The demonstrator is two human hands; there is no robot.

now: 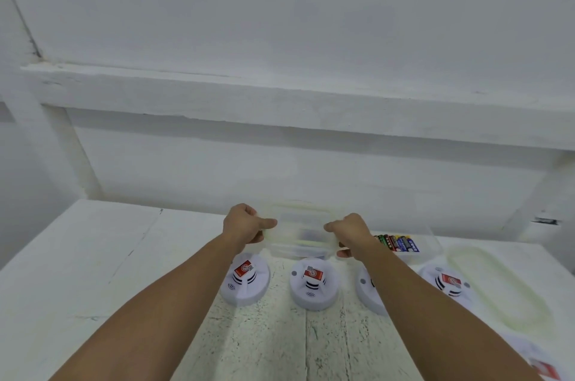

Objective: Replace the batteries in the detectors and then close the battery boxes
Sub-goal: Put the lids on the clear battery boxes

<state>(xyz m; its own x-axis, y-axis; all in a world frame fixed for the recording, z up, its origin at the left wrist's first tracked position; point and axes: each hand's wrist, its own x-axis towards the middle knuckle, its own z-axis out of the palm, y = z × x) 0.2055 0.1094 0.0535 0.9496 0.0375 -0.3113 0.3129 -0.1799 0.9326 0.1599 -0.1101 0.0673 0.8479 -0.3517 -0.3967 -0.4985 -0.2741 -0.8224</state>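
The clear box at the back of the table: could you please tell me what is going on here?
A person's left hand and right hand each grip one end of the lid of the clear box. The lid is motion-blurred, so whether it is coming off or going on is unclear. Four white detectors sit in a row on the table in front, untouched. To the right, an open box holds batteries, with a loose lid lying beside it.

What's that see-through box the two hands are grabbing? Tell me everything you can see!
The clear plastic box is rectangular with rounded corners and a pale yellowish lid rim, all blurred. The left hand grips its left end, the right hand its right end. It is behind the white detectors on the table. Something dark inside is too blurred to name.
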